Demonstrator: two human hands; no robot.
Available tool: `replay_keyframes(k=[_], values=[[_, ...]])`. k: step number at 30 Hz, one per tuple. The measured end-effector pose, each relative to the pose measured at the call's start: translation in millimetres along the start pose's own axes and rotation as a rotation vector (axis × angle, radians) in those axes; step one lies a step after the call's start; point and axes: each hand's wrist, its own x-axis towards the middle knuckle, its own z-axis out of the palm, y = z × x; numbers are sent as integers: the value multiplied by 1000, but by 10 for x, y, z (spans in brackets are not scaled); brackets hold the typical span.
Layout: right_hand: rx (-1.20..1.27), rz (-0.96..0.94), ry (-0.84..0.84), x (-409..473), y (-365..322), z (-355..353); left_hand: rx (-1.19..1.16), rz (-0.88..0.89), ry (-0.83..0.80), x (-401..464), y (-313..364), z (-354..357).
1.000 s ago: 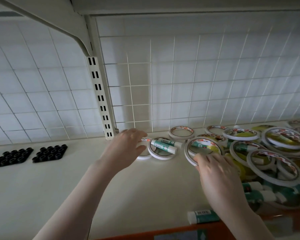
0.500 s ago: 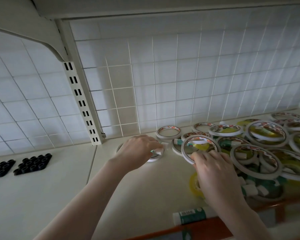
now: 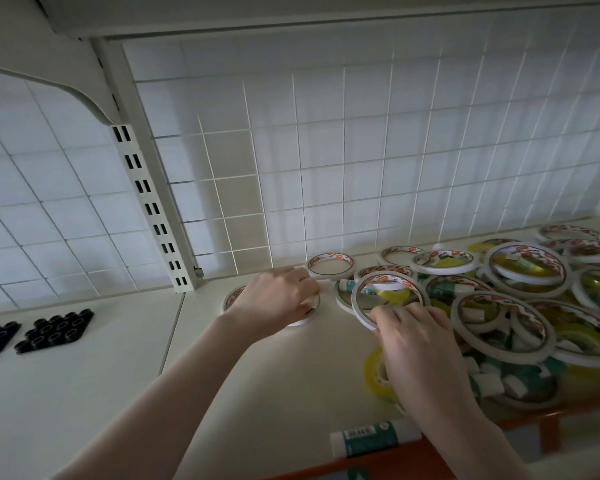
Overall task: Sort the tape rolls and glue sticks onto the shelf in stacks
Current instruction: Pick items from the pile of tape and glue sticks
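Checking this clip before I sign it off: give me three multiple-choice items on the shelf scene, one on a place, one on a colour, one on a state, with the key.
1. Where does the lone glue stick lie?
A. at the shelf's front edge, near the right forearm
B. against the wire grid at the back
C. on the black pieces at the far left

2. What colour is the roll half hidden under the right hand?
A. red
B. clear yellow
C. black

3. How does the large white tape ring at the right hand's fingertips stand?
A. flat on the shelf
B. tilted up on its edge
C. threaded on a glue stick

Key: 1 A, it lies by the orange front rail; 2 B, its yellow rim shows left of the hand; 3 B, its far side is raised above the rolls behind it.
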Motion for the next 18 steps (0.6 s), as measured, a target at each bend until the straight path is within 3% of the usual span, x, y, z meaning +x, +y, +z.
replay_keyframes(k=[6,10,14,18], values=[[31,-33,6,3,20,-3,-65,-66,117,-73,31,-1],[37,-70,19,7,18,-11,-198,-296,226,-196,105,-138],[79,-119,39,51,-46,-10,-266,-402,415,-340,152,-337],[167,-187,55,101,-197,8,-297,-525,484,-564,134,-530]])
